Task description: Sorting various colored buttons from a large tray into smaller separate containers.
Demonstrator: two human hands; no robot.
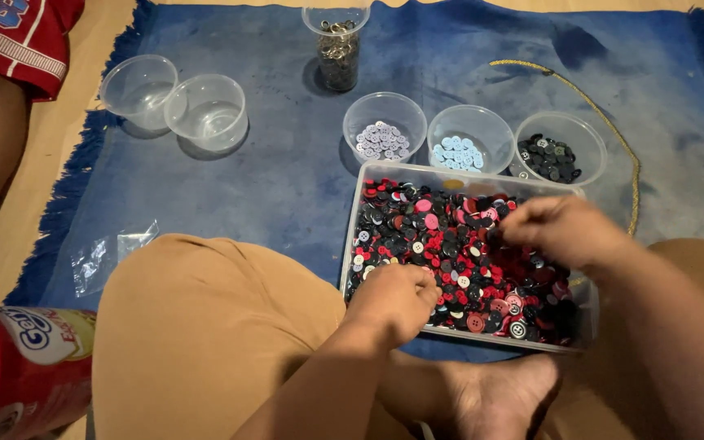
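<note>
While both hands dig in the tray of buttons (385,183), left grip (394,300) looks clenched, right grip (554,228) unclear.

Clear tray (352,236): red, black, pink buttons (458,253). Clear bowls: lilac buttons (381,140), pale-blue buttons (458,152), black buttons (549,159). Mat (287,163): blue, fringed.

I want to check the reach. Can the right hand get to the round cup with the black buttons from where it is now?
Probably yes. The right hand is over the rectangular tray of mixed buttons, and the cup of black buttons stands just beyond the tray's far wall. Nothing lies between them.
</note>
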